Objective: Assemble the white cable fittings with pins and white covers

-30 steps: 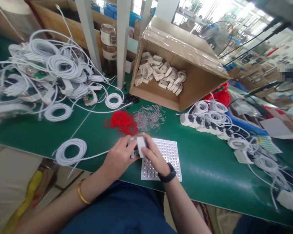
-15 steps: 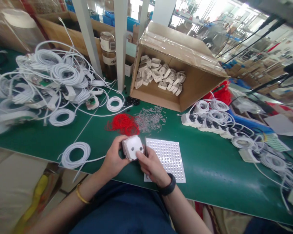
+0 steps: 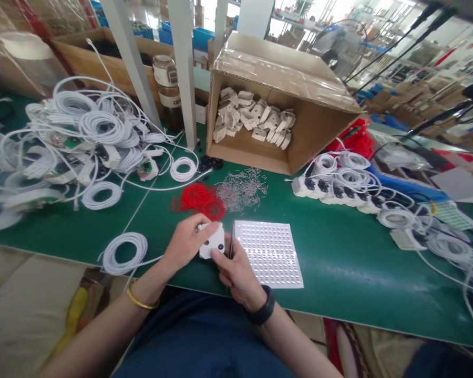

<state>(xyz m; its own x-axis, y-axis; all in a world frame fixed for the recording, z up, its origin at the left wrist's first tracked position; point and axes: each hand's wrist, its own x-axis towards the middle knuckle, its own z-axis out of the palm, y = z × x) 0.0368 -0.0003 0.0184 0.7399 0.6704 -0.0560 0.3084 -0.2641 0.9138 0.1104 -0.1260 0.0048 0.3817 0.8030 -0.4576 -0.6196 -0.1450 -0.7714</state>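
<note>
Between my hands, above the table's front edge, is a white plastic housing (image 3: 213, 249) with two dark round spots on its face. My left hand (image 3: 186, 242) grips it from the left, thumb lying across the top of the face. My right hand (image 3: 238, 270) is closed at its lower right, the thumb tip on the face near one spot. A thin dark tool (image 3: 231, 247), perhaps tweezers, sticks up from the right fingers. A white cable coil (image 3: 124, 253) lies to the left, its cable running under my left wrist. Beside my right hand lies a sheet of small clear domes (image 3: 270, 254).
Red rings or bands (image 3: 199, 200) and a scatter of small screws or pins (image 3: 244, 189) lie ahead. Behind them a cardboard box (image 3: 252, 157) holds white housings. Tangled white cables (image 3: 102, 128) fill the left; a row of cabled housings (image 3: 339, 202) stands right.
My left thumb has moved from below the housing to across its top, and the housing has tilted. Its two spots look darker. The thin tool now shows upright in my right hand.
</note>
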